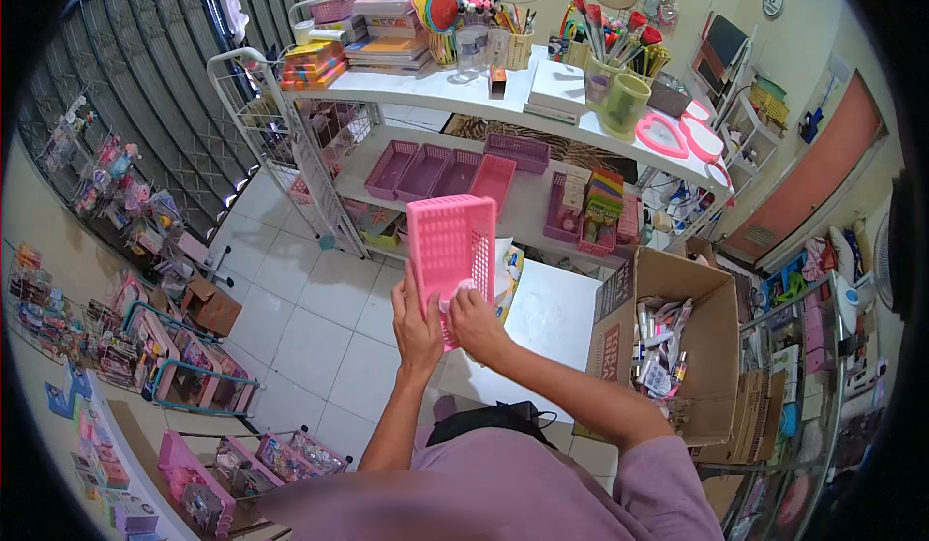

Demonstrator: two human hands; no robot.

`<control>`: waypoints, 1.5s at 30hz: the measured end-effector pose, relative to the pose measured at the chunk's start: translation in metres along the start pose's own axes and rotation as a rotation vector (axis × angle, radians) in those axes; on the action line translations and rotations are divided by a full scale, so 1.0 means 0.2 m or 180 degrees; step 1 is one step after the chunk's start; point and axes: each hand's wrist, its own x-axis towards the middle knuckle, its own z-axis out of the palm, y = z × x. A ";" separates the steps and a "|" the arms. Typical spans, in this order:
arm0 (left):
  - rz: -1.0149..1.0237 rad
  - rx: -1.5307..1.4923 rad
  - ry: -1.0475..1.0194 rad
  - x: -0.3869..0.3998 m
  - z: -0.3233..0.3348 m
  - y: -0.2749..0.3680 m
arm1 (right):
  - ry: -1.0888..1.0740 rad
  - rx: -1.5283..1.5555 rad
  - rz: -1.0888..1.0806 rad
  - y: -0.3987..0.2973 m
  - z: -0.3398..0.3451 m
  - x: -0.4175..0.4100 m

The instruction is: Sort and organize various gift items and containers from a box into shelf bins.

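A pink perforated plastic basket point(446, 251) is held up, tilted, its hollow facing me. My left hand point(419, 323) grips its lower left side, with the thumb over the rim. Inside its lower part, my right hand point(470, 319) presses a bunched pale pink cloth point(459, 293) against the basket. Beyond it, purple plastic baskets point(424, 171) and another pink basket point(496, 178) stand in a row on the shelf's middle board. A packet, partly hidden behind the basket, lies on a white surface point(548, 316) to the right.
An open cardboard box point(686, 280) holding cosmetic bottles and tubes stands at my right. The white shelf top point(435, 91) ahead carries books, brushes, jars and pink heart-shaped mirrors point(662, 136). Wheeled racks with pink trays point(196, 461) stand on the left. A glass display case is at far right.
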 end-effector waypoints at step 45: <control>-0.0696 -0.0908 0.0054 -0.04 -0.08 0.05 | -0.0767 0.2383 0.0126 -0.02 -0.14 0.09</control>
